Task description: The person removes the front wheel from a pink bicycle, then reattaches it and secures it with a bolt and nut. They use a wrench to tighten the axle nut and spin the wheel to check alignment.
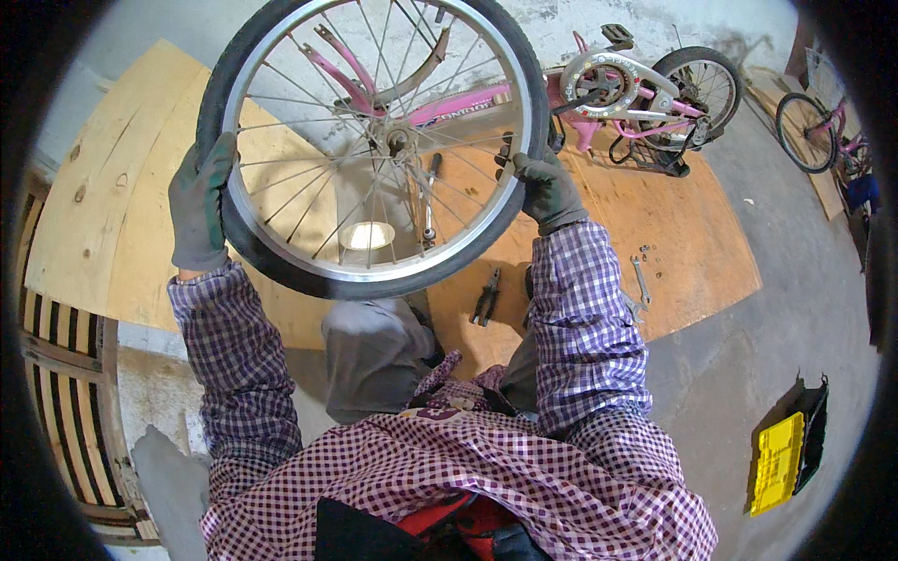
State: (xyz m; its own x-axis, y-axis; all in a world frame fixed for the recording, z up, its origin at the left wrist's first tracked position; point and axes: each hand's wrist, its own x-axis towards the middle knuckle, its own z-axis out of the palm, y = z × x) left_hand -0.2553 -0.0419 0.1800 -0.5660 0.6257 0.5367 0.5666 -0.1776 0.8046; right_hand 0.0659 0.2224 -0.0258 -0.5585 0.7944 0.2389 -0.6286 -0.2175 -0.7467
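A spoked bicycle wheel (398, 142) with a black tyre and silver rim is held up in front of me. My left hand (200, 204), in a grey-green glove, is closed around the tyre's left side. On the opposite side my right hand (550, 192), gloved alike, grips the tyre and rim. Seen partly through the spokes, a pink bicycle frame (472, 105) lies on its side or upside down beyond the wheel; I cannot tell which. Its fork (348, 75) shows no wheel in it. The rear wheel (703, 86) and white chain guard (645, 82) are attached.
Pliers (486, 297), wrenches (640, 279) and a ratchet-like tool (429, 210) lie on an orange-brown board (697, 248). Plywood (98, 220) and a slatted wooden piece (70, 411) are at left. A yellow tray (776, 463) sits lower right; another bicycle (809, 133) stands far right.
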